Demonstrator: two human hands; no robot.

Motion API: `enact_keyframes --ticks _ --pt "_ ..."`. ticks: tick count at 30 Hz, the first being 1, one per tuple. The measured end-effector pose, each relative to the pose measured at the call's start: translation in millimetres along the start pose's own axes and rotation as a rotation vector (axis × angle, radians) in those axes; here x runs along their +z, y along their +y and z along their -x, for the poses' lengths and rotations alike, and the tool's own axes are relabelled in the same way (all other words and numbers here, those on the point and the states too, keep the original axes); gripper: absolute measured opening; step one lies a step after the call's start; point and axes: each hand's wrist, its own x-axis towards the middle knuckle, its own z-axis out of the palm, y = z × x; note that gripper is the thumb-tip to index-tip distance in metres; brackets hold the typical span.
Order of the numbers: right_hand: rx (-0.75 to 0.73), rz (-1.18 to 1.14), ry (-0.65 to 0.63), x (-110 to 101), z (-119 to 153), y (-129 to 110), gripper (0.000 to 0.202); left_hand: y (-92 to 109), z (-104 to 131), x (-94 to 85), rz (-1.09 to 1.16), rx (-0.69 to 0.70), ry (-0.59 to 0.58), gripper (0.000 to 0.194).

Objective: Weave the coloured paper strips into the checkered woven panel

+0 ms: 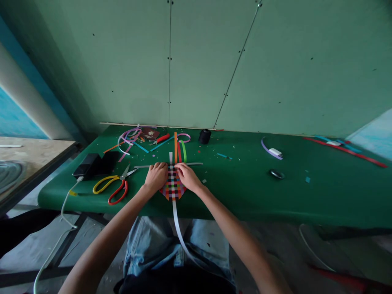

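Note:
A woven mat of coloured flat strips (173, 188), checkered in red, orange, purple, black and white, lies near the table's front edge. My left hand (157, 175) is closed at its upper left side, with fingers curled onto the weave. Over on the upper right edge, my right hand (187, 175) is closed too, fingertips pressed on the strips. A pale grey strip (194, 163) crosses the top and sticks out past both hands. Orange (175, 148), red and green (183, 151) strip ends stand out beyond the mat. From its bottom, a long white strip (177, 220) hangs towards my lap.
Scissors with yellow and red handles (118, 195) lie open at left, near a black box (87, 166) with a white cable (65, 200). Behind are a red-handled cutter (162, 139), loose strips and a black thread spool (204, 136). Rightward lie a dark oval object (276, 174) and a purple strip (269, 151).

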Motion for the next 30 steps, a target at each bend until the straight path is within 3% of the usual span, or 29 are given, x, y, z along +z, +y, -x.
enact_keyframes --ticks 3,8,15,19,30 --pt "0.048 -0.053 0.044 -1 -26 10 0.040 0 2 0.8 0.000 -0.005 0.012 0.042" --pt "0.007 0.016 -0.112 2 -58 18 0.044 -1 5 2.3 0.018 -0.021 0.045 0.043" --pt "-0.139 0.074 -0.165 4 -35 17 0.048 0 6 3.6 0.010 -0.025 0.063 0.042" --pt "-0.180 0.141 -0.152 7 -26 13 0.035 1 7 3.9 0.017 -0.028 0.066 0.042" --pt "-0.153 0.223 -0.152 10 -20 3 0.030 -1 7 3.3 0.008 -0.027 0.053 0.044"
